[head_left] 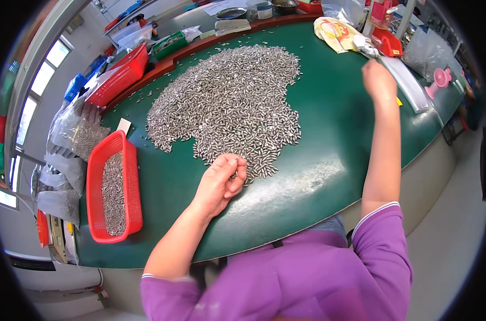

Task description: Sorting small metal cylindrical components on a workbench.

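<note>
A wide heap of small silvery metal pins (237, 96) spreads over the green tabletop (318, 214). My left hand (221, 179) is at the heap's near edge, with thumb and forefinger pinched together and the other fingers curled. Anything in that pinch is too small to name. Far out to the right is my right hand (379, 83), fingers curled in and slightly blurred, close to a white object (365, 47) and a red scoop-like bin (387, 43). What it holds, if anything, is hidden. To the left stands a red plastic basket (133, 187) with more such pins inside.
Clear bags of metal parts (87, 131) lie along the left edge. Another red basket (119, 75) and a green tray (168, 45) stand beyond the wooden rim (200, 45). At the right are a yellow patterned cloth (336, 35), a clear plastic strip (406, 83) and a pink stand (440, 80).
</note>
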Tool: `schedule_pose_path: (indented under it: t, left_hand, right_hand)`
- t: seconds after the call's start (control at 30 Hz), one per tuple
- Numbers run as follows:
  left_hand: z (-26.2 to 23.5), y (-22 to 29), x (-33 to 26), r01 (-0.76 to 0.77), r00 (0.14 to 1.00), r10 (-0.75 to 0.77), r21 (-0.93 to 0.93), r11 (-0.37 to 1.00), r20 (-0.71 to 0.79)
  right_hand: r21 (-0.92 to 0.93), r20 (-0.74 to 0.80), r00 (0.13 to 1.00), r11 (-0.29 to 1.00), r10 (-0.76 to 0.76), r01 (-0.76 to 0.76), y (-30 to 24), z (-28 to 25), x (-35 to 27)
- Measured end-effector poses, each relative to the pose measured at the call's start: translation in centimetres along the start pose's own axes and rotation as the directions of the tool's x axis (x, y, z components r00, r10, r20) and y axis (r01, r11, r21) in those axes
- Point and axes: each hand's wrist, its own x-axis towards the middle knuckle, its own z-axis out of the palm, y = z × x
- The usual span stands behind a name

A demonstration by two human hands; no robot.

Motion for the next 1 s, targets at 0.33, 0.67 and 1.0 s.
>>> schedule_pose_path:
  t: [0.33,0.67,1.0]
  left_hand:
    - [-0.2,0.1,-0.1,0.004,1.000,-0.002,0.043,0.999,-0.030]
    - [-0.1,0.1,0.0,-0.040,0.999,0.040,0.012,0.999,-0.012]
    - [-0.2,0.1,0.2,0.008,1.000,-0.008,0.042,0.999,-0.004]
  right_hand:
    - [0.863,-0.417,0.620,0.076,0.665,0.499,16.7,-2.9,-7.0]
    - [0.380,0.143,0.989,-0.921,-0.034,-0.087,8.7,-2.2,-8.2]
    - [0.635,0.183,0.621,0.574,-0.762,0.518,-14.3,-1.4,-12.5]
